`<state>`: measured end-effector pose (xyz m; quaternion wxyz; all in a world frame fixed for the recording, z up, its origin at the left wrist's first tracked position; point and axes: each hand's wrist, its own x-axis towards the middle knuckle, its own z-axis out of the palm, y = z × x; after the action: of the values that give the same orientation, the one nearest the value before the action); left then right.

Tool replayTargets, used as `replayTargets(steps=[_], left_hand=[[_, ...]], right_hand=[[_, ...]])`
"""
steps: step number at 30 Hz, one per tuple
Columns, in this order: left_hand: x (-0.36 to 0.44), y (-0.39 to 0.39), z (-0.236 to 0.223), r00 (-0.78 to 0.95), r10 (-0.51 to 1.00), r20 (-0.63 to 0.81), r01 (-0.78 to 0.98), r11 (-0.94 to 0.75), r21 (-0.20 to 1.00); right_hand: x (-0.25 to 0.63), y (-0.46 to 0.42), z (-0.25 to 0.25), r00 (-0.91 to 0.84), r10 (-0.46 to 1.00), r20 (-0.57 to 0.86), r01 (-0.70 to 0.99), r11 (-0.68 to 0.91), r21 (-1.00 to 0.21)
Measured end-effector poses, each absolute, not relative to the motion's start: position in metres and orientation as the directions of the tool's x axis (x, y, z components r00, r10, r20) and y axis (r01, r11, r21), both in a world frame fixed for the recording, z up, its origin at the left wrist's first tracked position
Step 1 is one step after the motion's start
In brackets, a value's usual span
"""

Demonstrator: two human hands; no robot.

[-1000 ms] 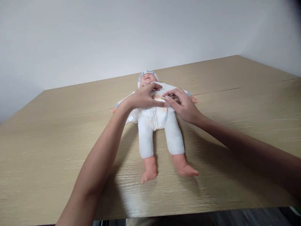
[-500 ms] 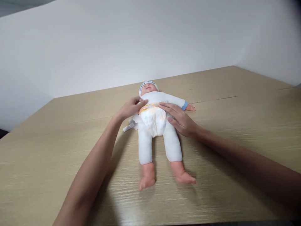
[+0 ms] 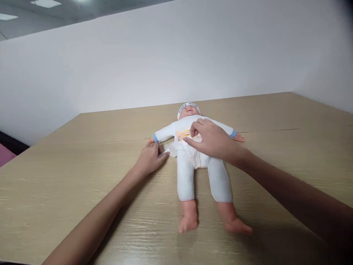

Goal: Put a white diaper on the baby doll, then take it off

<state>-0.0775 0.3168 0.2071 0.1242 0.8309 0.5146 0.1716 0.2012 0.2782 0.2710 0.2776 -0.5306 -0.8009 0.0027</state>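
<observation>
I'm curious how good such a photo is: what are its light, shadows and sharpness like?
Head view: ceiling lights glow at upper left; head view: soft shadow lies along the left forearm on the table; head view: the right forearm darkens towards the frame's edge; head view: print on the diaper is too soft to make out.

Looks like office or similar workroom, cannot tell exactly which. Furnished with broad wood-grain table (image 3: 55,184), split by thin seam (image 3: 267,130). Closed in behind by plain white partition or wall (image 3: 176,55). Opens at upper left onto grey ceiling (image 3: 33,20) set with flat, bright rectangular light panels (image 3: 45,3) (more workplace than home, judging by those).
</observation>
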Motion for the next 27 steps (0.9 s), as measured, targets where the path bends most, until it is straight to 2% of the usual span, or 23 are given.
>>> replayTargets(steps=[2,4,8,12,14,21,24,27], left_hand=[[-0.079,0.318,0.209,0.404,0.907,0.116,0.797,-0.412,0.442],[-0.081,0.321,0.215,0.370,0.928,0.039,0.747,-0.322,0.582],[-0.081,0.331,0.234,0.358,0.933,-0.038,0.482,-0.150,0.863],[-0.053,0.341,0.252,0.380,0.924,-0.037,0.314,-0.091,0.945],[-0.031,0.343,0.256,0.399,0.917,-0.032,0.274,-0.085,0.958],[0.005,0.342,0.249,0.526,0.847,0.078,0.138,-0.176,0.975],[-0.002,0.343,0.238,0.425,0.897,0.122,0.130,-0.194,0.972],[-0.007,0.347,0.225,0.297,0.939,0.173,0.246,-0.250,0.936]], right_hand=[[0.188,0.291,0.275,-0.230,0.905,0.358,0.894,0.342,-0.290],[0.179,0.299,0.278,-0.207,0.935,0.289,0.925,0.283,-0.255],[0.168,0.302,0.274,-0.220,0.932,0.289,0.958,0.262,-0.115],[0.163,0.301,0.267,-0.213,0.934,0.288,0.971,0.234,-0.040],[0.163,0.300,0.267,-0.211,0.940,0.270,0.969,0.237,-0.070],[0.179,0.301,0.283,-0.290,0.940,0.177,0.891,0.333,-0.307],[0.186,0.306,0.287,-0.261,0.958,0.116,0.874,0.285,-0.394],[0.192,0.311,0.286,-0.271,0.960,0.071,0.822,0.270,-0.502]])
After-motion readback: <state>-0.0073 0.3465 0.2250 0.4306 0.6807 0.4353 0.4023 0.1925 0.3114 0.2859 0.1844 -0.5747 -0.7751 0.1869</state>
